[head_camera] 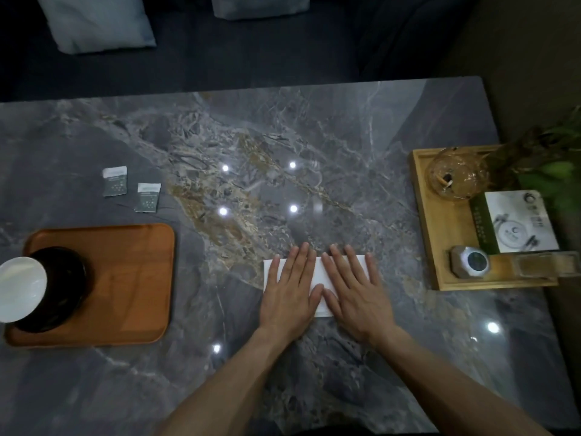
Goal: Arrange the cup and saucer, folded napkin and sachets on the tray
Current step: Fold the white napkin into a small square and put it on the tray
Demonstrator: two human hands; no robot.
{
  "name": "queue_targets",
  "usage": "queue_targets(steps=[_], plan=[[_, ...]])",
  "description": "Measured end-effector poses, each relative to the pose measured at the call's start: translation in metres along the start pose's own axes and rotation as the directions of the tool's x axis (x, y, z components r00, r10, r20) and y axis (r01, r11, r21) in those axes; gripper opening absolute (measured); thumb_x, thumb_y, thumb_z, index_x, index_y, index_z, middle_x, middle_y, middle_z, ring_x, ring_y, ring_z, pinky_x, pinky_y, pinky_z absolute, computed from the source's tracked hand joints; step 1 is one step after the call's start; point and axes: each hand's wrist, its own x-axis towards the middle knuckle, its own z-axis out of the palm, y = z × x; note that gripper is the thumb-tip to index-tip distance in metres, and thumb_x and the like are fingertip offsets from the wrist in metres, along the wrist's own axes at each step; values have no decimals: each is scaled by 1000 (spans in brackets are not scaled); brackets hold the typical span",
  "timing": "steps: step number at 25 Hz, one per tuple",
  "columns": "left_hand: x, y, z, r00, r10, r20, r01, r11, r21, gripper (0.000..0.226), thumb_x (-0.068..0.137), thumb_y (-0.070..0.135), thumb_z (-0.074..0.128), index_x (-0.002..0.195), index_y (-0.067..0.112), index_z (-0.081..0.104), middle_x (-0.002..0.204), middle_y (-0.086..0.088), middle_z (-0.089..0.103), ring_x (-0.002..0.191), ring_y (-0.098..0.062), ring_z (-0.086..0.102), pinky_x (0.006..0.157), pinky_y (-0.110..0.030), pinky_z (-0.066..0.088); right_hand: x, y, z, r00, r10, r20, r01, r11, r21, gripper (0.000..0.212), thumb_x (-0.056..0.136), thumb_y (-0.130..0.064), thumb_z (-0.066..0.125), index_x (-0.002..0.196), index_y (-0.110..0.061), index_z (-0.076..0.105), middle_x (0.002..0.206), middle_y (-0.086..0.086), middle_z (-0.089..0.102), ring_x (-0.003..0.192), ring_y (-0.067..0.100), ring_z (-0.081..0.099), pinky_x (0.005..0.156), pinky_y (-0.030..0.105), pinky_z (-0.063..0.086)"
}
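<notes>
Hands — left (290,289), right (355,292) — flat on white rectangular napkin (322,305).

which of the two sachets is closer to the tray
The right-hand sachet, lower in view, lies nearer the tray; the other sachet sits farther back and left.

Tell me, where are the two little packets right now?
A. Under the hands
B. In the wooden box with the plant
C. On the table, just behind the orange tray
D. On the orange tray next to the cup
C. Both packets lie flat on the table, past the far edge of the orange tray, not on it. Both hands press only the white napkin.
</notes>
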Motion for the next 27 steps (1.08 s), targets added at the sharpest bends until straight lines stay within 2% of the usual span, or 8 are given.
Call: queue_targets(steps=[4,10,13,15,18,20,23,27], plan=[[-2,-17,3,1000,26,7,-26,999,-29,71,97,52,27,155,16,7,164,-9,4,151,-24,3,120,-43,5,-1,12,2,999,35,-1,-35,998,46,70,100,-59,20,157,-24,1,167,2,2,153,23,-2,121,50,5],[-11,-46,-3,995,-77,66,78,997,-14,76,94,60,21,154,25,-11,164,-6,-11,150,-23,-11,120,-49,-5,-1,13,0,998,53,24,-55,997,60,71,99,-62,20,157,-26,1,167,0,3,153,23,-2,120,52,5],[-11,-44,-7,995,-78,62,79,997,-26,76,94,62,20,154,25,-9,164,-3,-9,151,-22,-8,117,-53,-11,-3,14,-2,999,47,26,-49,997,63,72,100,-62,21,157,-25,-2,167,0,-2,153,22,-4,120,50,1],[-12,-46,-11,993,-115,29,117,991,-62,81,92,66,25,155,22,-1,165,-2,1,151,-24,0,116,-54,-14,-6,18,-5,998,52,29,-54,994,92,75,99,-64,21,157,-24,-6,166,1,-8,153,21,-8,121,48,-1],[-19,-55,-20,965,-256,-50,248,960,-129,81,84,69,37,148,21,28,149,-5,34,137,-28,27,115,-56,11,-23,29,-6,991,131,4,-130,982,139,85,95,-69,26,157,-21,-6,166,4,-9,152,21,-9,122,46,-1],[-24,-59,-26,953,-298,-46,284,940,-190,74,78,69,45,139,27,40,138,-2,39,128,-26,29,111,-55,21,-44,37,-6,984,180,7,-178,970,163,89,93,-72,27,157,-18,-2,166,7,-5,153,24,-7,122,47,2],[-24,-58,-34,913,-402,68,403,861,-311,69,69,58,66,130,36,44,135,0,35,126,-26,28,106,-50,24,-72,40,-3,973,216,76,-225,965,132,90,92,-74,21,157,-13,7,166,12,3,153,30,-1,121,56,12],[-17,-40,-48,823,-543,169,561,728,-395,61,63,40,77,113,30,44,125,-4,44,119,-29,40,99,-46,31,-87,33,0,966,234,107,-241,968,63,85,93,-71,22,156,-15,14,164,14,10,152,35,2,116,61,10]])
